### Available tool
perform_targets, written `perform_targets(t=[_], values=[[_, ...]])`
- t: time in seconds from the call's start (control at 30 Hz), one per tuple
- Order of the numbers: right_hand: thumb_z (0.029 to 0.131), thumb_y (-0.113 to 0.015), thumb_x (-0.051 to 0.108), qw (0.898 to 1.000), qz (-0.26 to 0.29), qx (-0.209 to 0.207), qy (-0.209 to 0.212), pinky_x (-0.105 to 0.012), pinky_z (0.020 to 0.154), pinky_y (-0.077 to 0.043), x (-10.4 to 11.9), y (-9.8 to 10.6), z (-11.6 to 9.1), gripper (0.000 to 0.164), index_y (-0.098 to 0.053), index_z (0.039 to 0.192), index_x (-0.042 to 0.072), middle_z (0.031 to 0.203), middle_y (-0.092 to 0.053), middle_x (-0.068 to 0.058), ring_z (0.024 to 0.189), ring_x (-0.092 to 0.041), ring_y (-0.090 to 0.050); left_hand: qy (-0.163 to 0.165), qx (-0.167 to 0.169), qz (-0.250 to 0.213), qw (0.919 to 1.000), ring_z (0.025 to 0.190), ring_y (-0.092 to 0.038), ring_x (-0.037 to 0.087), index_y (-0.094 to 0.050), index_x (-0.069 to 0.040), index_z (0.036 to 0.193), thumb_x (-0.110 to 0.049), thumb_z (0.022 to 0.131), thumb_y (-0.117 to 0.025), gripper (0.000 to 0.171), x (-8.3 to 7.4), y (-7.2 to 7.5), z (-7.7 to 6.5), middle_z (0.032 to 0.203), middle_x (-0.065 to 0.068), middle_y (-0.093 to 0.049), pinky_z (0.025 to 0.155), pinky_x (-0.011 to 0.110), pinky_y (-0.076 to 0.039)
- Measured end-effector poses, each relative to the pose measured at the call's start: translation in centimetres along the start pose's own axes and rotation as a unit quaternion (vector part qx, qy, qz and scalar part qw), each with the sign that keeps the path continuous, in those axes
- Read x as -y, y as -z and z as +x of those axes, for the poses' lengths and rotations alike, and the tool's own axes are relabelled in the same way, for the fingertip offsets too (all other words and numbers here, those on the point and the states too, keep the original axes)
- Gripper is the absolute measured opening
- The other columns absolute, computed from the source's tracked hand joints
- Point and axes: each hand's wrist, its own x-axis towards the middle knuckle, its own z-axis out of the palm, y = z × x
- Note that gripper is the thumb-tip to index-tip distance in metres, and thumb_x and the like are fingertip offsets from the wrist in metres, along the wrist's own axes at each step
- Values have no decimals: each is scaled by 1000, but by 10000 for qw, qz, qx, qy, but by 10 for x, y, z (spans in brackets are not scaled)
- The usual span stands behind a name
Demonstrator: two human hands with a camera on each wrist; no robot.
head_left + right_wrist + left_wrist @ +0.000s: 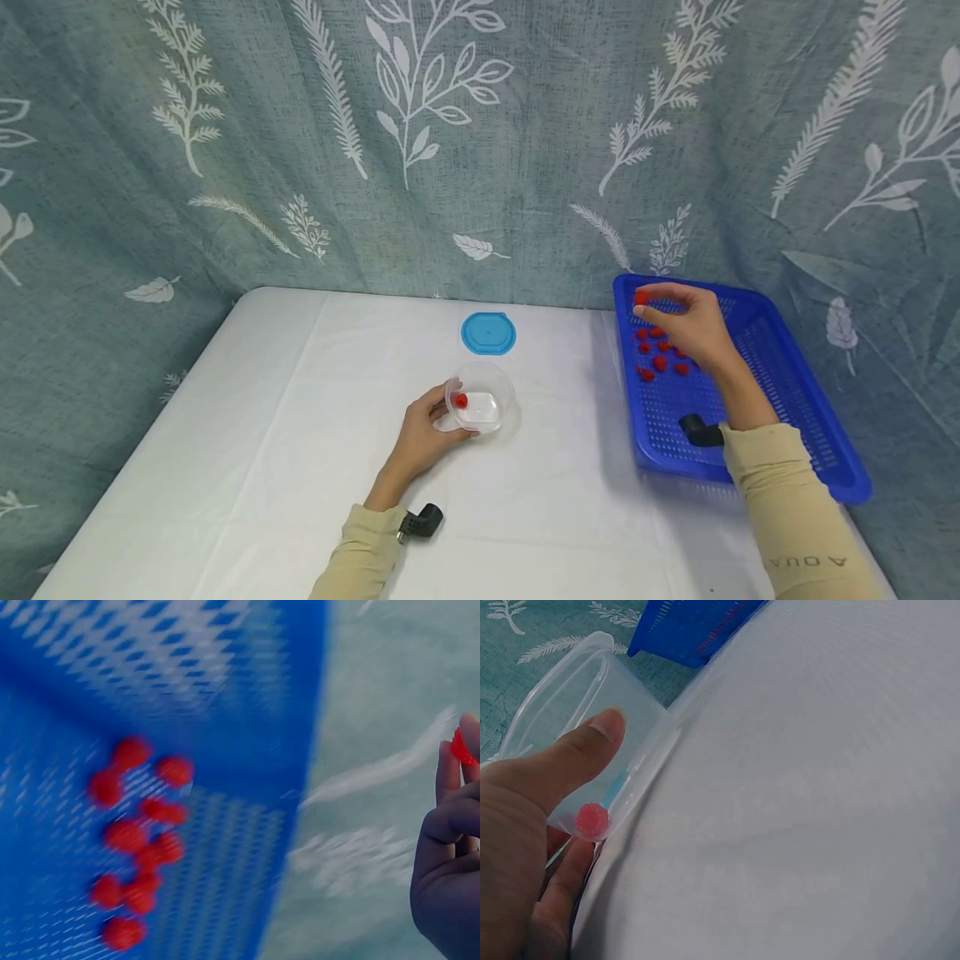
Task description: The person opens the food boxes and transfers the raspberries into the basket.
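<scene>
My left hand [420, 437] grips a clear round plastic tub [504, 390] on the white table, its thumb against the wall in the left wrist view. One bumpy red raspberry [592, 820] lies inside the tub near that hand's fingers. My right hand [697, 325] is raised over the far left part of a blue perforated basket [798, 396]. Between thumb and fingers it pinches another red raspberry [641, 297], seen at the edge of the right wrist view. Below that hand, several red raspberries [126, 835] lie loosely grouped on the basket's floor.
A round blue lid [488, 333] lies flat on the white table [300, 450], just beyond the tub. Behind the table hangs a grey-green curtain [540, 167] with white leaf prints. The basket stands at the table's right side, close to the curtain.
</scene>
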Motion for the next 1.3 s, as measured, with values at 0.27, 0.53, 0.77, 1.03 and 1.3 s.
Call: perform_targets(t=[0.27, 0.53, 0.77, 1.03, 1.3], values=[[92, -76, 23, 9989, -241, 248, -319, -27, 54, -54, -49, 9, 16, 39, -68, 122, -1, 87, -68, 22, 67, -1, -66, 31, -2, -35, 10000, 134, -53, 42, -49, 12, 143, 7, 72, -87, 80, -1, 0, 1, 145, 28, -53, 112, 42, -45], [91, -78, 31, 9970, -379, 279, -607, -24, 57, -50, -76, 10, 27, 45, -69, 122, -1, 94, -67, 16, 71, -4, -59, 23, 25, -70, 10000, 135, -52, 43, -48, 12, 143, 9, 72, -85, 81, 0, 0, 1, 145, 29, -52, 112, 43, -45], [94, -73, 39, 9910, -662, 606, -990, -29, 64, -54, -88, 9, 30, 55, -65, 129, -2, 128, -62, -20, 72, -10, -59, 21, 14, -75, 10000, 134, -52, 43, -48, 12, 143, 9, 72, -85, 80, 0, 1, 2, 145, 30, -52, 112, 44, -45], [94, -74, 35, 9842, -772, 1176, -1072, -23, 68, -53, -111, 9, 29, 56, -64, 132, -4, 131, -63, -27, 91, -7, -56, 15, 18, -62, 10000, 132, -54, 44, -48, 13, 143, 8, 73, -86, 80, 0, 1, 2, 144, 29, -54, 111, 44, -46], [92, -77, 28, 9788, -573, 1615, -1121, -28, 61, -54, -122, 7, 27, 51, -66, 126, -7, 100, -74, -1, 78, -10, -62, 84, 21, -53, 9999, 134, -53, 44, -47, 12, 144, 7, 73, -86, 81, 1, 1, 1, 145, 29, -52, 112, 45, -45]])
